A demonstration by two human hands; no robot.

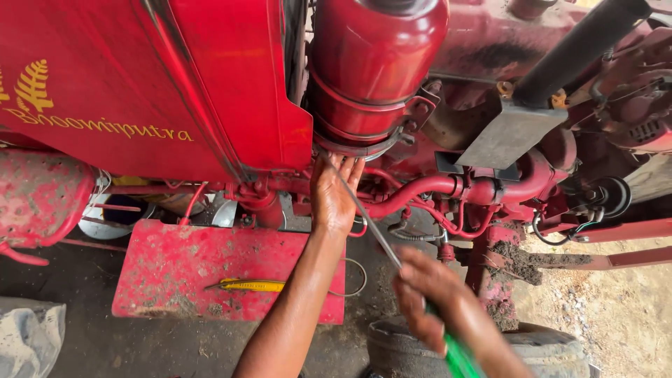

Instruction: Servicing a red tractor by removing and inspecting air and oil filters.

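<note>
— Screwdriver (pixel 392 245): where is it held?
— Its green handle is clenched in the right hand (pixel 437 297), nearest the camera; the long shaft is angled up-left to the clamp under the red cylinder (pixel 371 63).
— And the left hand (pixel 334 196)?
— Arm stretched forward, fingers laid open against that clamp, nothing gripped.

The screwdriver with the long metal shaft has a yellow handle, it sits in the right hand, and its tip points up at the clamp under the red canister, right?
Not quite: the head view shows the screwdriver handle is green, not yellow. The right hand does hold it, and the shaft runs up toward the clamp under the red canister.
</note>
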